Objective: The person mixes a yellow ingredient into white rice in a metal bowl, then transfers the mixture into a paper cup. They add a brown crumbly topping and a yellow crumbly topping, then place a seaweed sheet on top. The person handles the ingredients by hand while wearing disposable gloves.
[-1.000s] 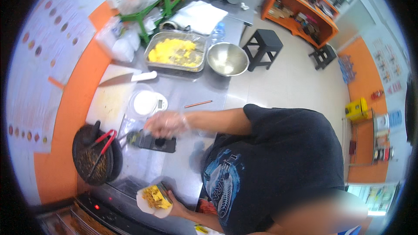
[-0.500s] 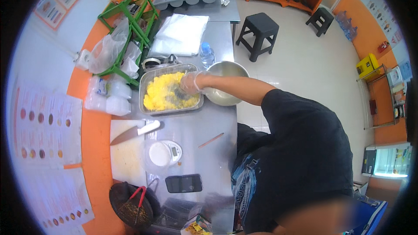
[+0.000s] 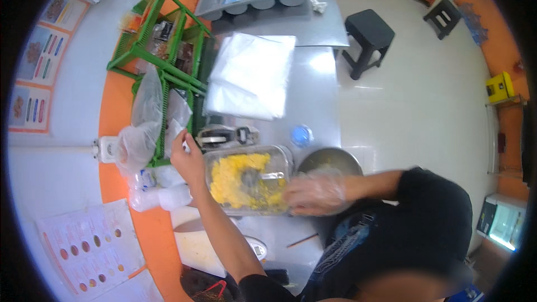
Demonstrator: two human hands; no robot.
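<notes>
A clear-sided tray [image 3: 225, 210] holds crumbly yellow food [image 3: 229, 176], spread thinner toward its right side. Lying in it is a metal tool [image 3: 273, 176] with a round, greyish head; its exact kind is unclear. My right hand [image 3: 314, 192], in a clear plastic glove, is over the tray's right end, beside a metal bowl [image 3: 335, 158]; motion smears its fingers. Bare, my left hand [image 3: 188, 157] reaches up past the tray's left side. Its fingers are pinched at the lower edge of clear plastic [image 3: 178, 113] hanging on the green rack; a small white bit shows between them.
The green rack [image 3: 159, 50] stands against the wall with packets in it. Behind the tray lie a stack of white plastic sheets [image 3: 251, 75] and a tape dispenser [image 3: 224, 136]. A blue-capped bottle [image 3: 301, 135] stands near the bowl. Below, my left forearm partly covers a kitchen scale [image 3: 257, 249].
My right hand has come out of the yellow food to the tray's right end, leaving the metal tool in it. My left hand has entered view and reached the green rack. The view has shifted.
</notes>
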